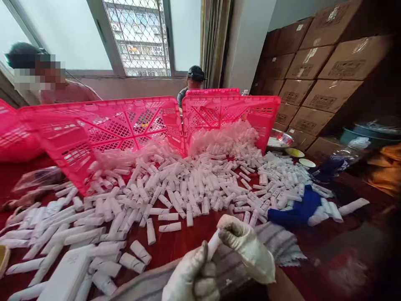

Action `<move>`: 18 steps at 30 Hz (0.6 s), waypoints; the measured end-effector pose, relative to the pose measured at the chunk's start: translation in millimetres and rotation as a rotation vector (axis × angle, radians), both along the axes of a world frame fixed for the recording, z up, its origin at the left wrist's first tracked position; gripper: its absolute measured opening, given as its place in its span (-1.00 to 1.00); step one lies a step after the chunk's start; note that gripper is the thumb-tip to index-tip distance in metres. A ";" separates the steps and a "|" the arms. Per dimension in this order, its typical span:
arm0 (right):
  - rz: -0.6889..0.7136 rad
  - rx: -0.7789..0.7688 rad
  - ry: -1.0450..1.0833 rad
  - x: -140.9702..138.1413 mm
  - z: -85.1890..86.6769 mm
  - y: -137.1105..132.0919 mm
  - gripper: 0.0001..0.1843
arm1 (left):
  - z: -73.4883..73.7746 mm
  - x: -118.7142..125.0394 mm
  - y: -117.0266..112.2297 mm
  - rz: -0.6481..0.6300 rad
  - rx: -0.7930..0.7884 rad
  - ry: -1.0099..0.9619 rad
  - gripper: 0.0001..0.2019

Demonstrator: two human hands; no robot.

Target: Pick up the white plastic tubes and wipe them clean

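Observation:
Both my hands wear soiled white gloves. My left hand [192, 278] and my right hand [247, 246] together pinch one small white rolled tube [213, 244] just above a grey striped cloth [272, 242] at the near edge. A big heap of the same white rolled tubes [188, 188] covers the red table [184, 242] ahead of my hands. Longer white rolls [56, 234] lie to the left.
Two pink plastic crates [103, 125] [230, 113] lie tipped behind the heap. Two people sit beyond them by the window. Cardboard boxes [316, 67] are stacked at right. A blue cloth [297, 211], a metal bowl [278, 140] and a white box [64, 278] are nearby.

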State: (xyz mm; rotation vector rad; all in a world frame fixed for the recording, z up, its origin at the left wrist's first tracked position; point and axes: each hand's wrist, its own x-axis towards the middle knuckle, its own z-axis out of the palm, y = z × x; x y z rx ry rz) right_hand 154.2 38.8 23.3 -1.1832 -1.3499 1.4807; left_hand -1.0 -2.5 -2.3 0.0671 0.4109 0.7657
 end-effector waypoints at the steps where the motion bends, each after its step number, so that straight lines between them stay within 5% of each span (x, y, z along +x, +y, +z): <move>1: 0.019 -0.002 0.017 0.2 1.1 -1.7 -0.61 | -1.3 -0.6 -0.9 -0.031 -0.012 -0.027 -0.69; 4: 0.024 -0.011 0.059 1.2 -1.0 -5.3 -0.65 | -5.1 -2.3 -1.6 -0.113 -0.013 0.003 -0.63; 13: -0.195 -0.111 0.030 -5.6 -14.7 -2.6 -0.59 | -7.4 6.7 -1.8 0.148 0.524 1.271 -0.74; 15: -0.182 -0.086 0.028 -8.4 -11.8 -4.2 -0.61 | -8.2 9.4 -1.9 0.133 0.571 1.362 -0.68; 18: -0.124 -0.068 0.007 -13.0 -5.8 -8.3 -0.61 | -9.2 15.6 -0.6 0.088 0.545 1.245 -0.59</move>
